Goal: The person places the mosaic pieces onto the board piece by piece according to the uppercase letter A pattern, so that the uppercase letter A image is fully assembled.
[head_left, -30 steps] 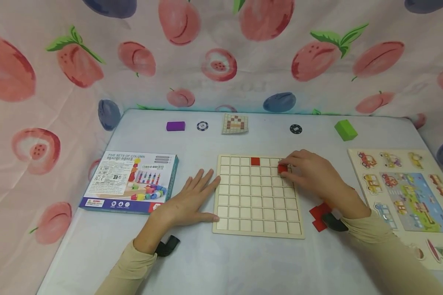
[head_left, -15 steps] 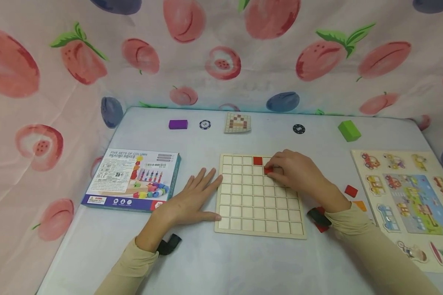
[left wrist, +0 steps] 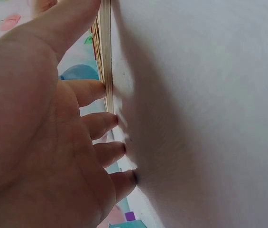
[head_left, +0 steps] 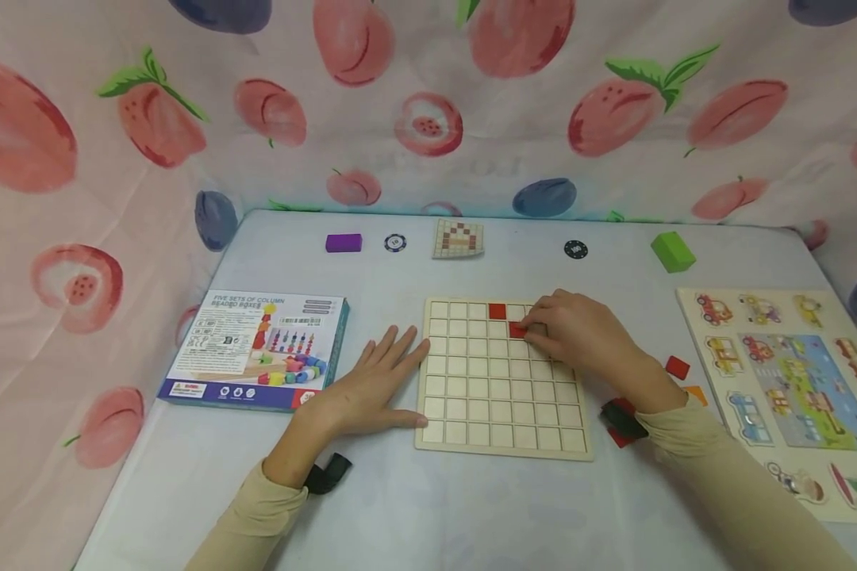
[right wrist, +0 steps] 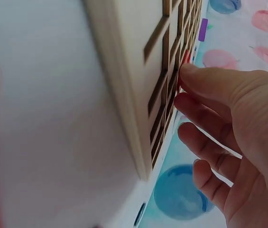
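Observation:
A wooden grid board [head_left: 478, 389] lies flat in the middle of the table in the head view. One red square tile [head_left: 497, 311] sits in its top row. My right hand [head_left: 582, 331] holds a second red tile [head_left: 516, 330] between thumb and index finger at a cell of the second row, one column further right; the fingers partly cover it. The right wrist view shows the thumb [right wrist: 209, 80] against this red piece. With fingers spread and straight, my left hand [head_left: 363, 396] touches the board's left edge by its fingertips and thumb.
Loose red tiles [head_left: 678, 367] and an orange piece [head_left: 697, 394] lie right of the board, some under my right wrist. A picture puzzle board [head_left: 778, 476] stands further right, a beaded-toy box [head_left: 253, 349] left. Behind lie a pattern card [head_left: 459, 239], chips [head_left: 575, 250], purple and green blocks [head_left: 674, 251].
My right hand has moved left along the second row with its red tile, to just below and right of the top-row tile. My left hand keeps its place at the board's edge.

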The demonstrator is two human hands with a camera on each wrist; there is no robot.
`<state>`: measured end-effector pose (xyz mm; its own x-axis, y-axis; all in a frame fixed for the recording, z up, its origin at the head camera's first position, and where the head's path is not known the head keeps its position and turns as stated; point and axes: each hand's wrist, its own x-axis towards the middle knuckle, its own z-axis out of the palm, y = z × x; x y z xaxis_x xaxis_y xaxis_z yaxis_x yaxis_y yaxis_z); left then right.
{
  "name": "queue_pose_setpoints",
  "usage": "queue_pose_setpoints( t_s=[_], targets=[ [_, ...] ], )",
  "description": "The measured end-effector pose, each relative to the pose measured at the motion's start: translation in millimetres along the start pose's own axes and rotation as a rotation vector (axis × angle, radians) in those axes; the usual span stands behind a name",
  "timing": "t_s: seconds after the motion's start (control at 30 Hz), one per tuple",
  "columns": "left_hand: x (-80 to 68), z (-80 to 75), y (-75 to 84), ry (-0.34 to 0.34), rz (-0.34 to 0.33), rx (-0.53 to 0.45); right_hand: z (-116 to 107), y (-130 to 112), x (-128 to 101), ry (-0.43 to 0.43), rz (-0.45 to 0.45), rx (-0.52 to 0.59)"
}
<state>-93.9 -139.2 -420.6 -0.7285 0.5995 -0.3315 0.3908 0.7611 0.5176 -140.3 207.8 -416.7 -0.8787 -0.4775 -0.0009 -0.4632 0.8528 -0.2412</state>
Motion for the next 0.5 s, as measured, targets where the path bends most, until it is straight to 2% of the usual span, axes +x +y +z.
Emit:
queue_pose_setpoints(
  t_s=[0.23, 0.5],
  targets=[
    [0.3, 0.3, -0.5, 0.003, 0.007, 0.006, -7.4, 19.3, -35.5, 0.007, 0.1, -0.003],
    [-0.7, -0.5, 0.8, -0.002, 0.003, -0.009, -19.0, 59.4, -91.8, -0.006, 0.231, -0.022]
  ],
)
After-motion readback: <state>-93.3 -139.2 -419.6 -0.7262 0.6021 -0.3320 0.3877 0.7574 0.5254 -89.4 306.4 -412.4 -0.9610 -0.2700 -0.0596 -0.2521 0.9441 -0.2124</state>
